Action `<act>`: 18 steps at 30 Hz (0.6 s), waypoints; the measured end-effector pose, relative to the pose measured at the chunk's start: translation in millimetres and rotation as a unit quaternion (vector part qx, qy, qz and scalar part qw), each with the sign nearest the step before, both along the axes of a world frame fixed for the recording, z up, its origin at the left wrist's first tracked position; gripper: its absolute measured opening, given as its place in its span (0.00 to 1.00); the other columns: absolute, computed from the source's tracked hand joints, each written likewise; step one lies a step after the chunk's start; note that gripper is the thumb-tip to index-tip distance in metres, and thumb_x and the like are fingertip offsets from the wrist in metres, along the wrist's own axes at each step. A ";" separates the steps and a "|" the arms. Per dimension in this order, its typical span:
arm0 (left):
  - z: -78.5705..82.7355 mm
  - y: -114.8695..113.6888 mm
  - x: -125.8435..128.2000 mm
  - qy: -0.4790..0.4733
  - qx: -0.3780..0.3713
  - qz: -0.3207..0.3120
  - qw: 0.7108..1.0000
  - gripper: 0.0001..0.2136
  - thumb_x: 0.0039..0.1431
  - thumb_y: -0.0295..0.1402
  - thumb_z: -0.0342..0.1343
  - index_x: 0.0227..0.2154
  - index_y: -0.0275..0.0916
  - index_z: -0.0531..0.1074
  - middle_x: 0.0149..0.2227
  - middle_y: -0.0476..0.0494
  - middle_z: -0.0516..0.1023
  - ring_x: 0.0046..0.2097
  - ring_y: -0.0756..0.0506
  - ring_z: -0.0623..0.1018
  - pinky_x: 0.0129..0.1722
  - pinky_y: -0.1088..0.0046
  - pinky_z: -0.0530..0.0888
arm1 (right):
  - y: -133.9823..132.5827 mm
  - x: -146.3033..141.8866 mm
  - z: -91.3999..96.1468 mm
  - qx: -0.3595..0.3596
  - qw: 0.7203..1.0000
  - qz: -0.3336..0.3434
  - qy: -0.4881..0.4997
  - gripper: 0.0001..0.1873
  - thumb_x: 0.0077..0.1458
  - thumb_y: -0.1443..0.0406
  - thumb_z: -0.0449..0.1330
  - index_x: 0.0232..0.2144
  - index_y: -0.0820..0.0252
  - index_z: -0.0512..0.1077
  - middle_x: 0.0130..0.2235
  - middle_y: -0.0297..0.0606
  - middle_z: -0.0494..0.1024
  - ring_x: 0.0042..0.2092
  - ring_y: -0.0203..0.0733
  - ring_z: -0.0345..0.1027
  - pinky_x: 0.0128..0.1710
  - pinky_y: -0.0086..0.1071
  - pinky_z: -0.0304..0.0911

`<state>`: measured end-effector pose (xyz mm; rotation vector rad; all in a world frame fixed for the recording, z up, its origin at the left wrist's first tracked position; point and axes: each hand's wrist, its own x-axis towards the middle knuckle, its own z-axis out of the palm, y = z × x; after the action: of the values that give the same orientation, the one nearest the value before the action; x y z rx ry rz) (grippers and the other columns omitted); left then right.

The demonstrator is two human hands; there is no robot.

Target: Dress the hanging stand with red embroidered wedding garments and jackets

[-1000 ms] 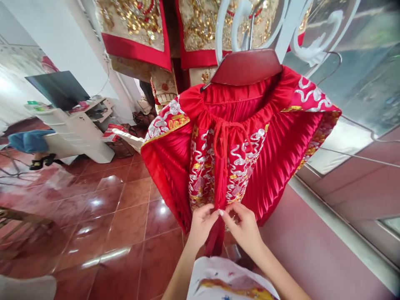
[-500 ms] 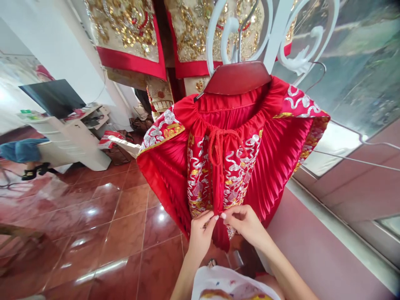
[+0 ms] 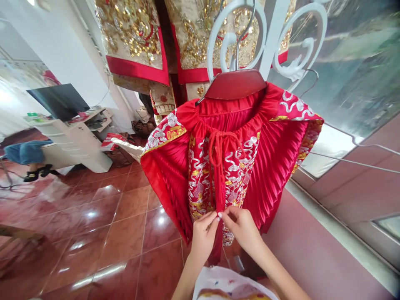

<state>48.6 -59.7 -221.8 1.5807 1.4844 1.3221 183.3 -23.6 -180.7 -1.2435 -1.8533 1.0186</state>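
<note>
A red pleated garment (image 3: 275,166) with silver and gold embroidery hangs from a red hanger (image 3: 236,84) with a metal hook. At its gathered neckline a red cord (image 3: 215,152) is tied in a bow. Red fabric ties (image 3: 219,187) run down the front middle from there. Near their lower part, my left hand (image 3: 204,229) pinches the ties between thumb and fingers. Right beside it, my right hand (image 3: 242,227) pinches the same spot, the fingertips of both hands almost touching. The fingers partly cover what lies between them.
Behind the garment is a white scrolled metal frame (image 3: 267,46). Gold-sequined cloths with red borders (image 3: 137,71) hang at the back. To the left stand a desk (image 3: 84,141) with a monitor (image 3: 59,102) and a seated person's legs (image 3: 26,152). A window (image 3: 353,75) is on the right.
My view has shifted slightly, so the garment appears a little lower. Both hands keep their pinch on the ties, and the fingertips have come slightly closer together.
</note>
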 end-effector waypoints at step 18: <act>3.4 3.4 11.6 0.037 0.020 0.068 0.997 0.09 0.57 0.26 0.47 0.25 0.36 0.69 0.25 0.48 0.73 0.28 0.50 0.72 0.30 0.78 0.67 | 8.2 -6.0 6.6 -0.415 0.828 0.115 0.358 0.17 0.41 0.56 0.63 0.15 0.64 0.67 0.09 0.22 0.51 0.13 0.23 0.35 0.15 0.24 0.31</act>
<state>60.1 -56.3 -218.4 1.5931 1.6452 1.3887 177.2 -15.4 -174.1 -0.8357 -0.9617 2.2099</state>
